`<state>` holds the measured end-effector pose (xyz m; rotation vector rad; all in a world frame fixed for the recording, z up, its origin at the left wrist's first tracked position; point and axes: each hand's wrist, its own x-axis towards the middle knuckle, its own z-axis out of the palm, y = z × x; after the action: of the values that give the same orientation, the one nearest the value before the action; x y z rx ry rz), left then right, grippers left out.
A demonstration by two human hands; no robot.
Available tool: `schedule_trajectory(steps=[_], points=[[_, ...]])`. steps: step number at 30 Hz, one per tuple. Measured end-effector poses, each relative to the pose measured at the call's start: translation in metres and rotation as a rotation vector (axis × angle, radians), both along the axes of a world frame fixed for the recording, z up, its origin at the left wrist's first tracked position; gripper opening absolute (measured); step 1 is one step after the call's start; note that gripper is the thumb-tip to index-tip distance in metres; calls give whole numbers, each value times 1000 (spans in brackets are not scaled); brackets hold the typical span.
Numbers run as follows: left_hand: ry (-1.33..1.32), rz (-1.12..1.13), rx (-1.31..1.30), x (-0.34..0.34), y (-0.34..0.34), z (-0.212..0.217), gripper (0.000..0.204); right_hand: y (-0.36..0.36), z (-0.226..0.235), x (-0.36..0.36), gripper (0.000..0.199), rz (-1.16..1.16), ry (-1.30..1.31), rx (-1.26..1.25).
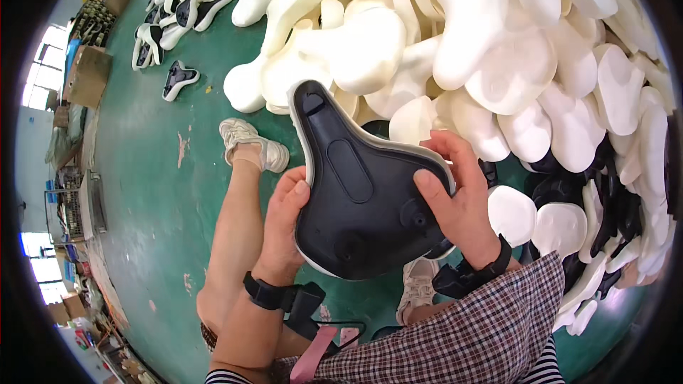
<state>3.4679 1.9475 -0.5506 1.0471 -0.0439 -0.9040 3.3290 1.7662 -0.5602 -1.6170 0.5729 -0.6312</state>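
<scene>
A bicycle saddle (356, 199) with a black plastic base and a thin white foam rim is held up in front of me, its black underside facing me and its narrow nose pointing away. My left hand (283, 217) grips the left edge, thumb on the rim and fingers partly hidden behind. On the right edge, my right hand (459, 192) is closed, with the thumb on the black base and the fingers around the rim. The saddle's far side is hidden.
A large heap of white foam saddle pads (370, 46) fills the far middle and right. More black-and-white saddles (188, 11) lie on the green floor (153, 192) at the far left, one of them (179, 80) apart. Cardboard boxes (89, 75) and shelves line the left wall.
</scene>
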Motion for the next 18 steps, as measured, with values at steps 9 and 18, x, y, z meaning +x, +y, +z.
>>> schedule_trajectory(steps=[9,18], points=[[-177,58,-89,5,3,46,66,8,36,19,81,185,-300,237],[-206,263,-180,12,-28,55,62,-21,6,-12,66,120,-321,335]])
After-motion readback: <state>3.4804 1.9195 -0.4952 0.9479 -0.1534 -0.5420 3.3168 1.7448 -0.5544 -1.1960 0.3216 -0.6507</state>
